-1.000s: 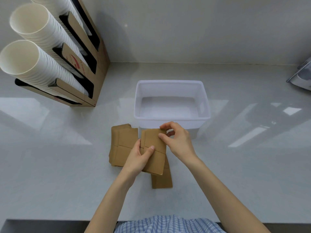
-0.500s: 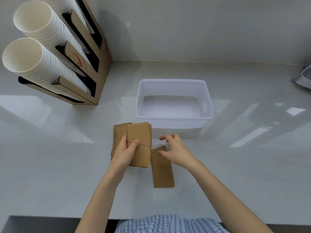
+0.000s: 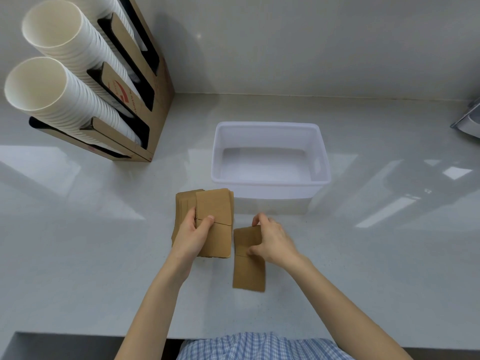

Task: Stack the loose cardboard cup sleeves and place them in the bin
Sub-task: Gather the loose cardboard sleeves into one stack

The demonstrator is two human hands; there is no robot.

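Observation:
A stack of brown cardboard cup sleeves [image 3: 214,209] lies on the white counter just left of the bin's front corner. My left hand [image 3: 193,235] grips this stack, thumb on top at its middle. One loose sleeve [image 3: 249,271] lies flat to the right of the stack. My right hand [image 3: 272,240] rests on its upper half, fingers curled around its edges. The white plastic bin [image 3: 270,178] stands just behind both, and nothing shows inside it.
A cardboard dispenser [image 3: 145,105] with rows of white paper cups [image 3: 52,92] stands at the back left. A metal object [image 3: 470,120] pokes in at the right edge. The counter's front edge [image 3: 78,336] runs close to my body.
My left hand carried the sleeves it held leftward onto the stack. My right hand let go of them and dropped onto the single loose sleeve on the counter.

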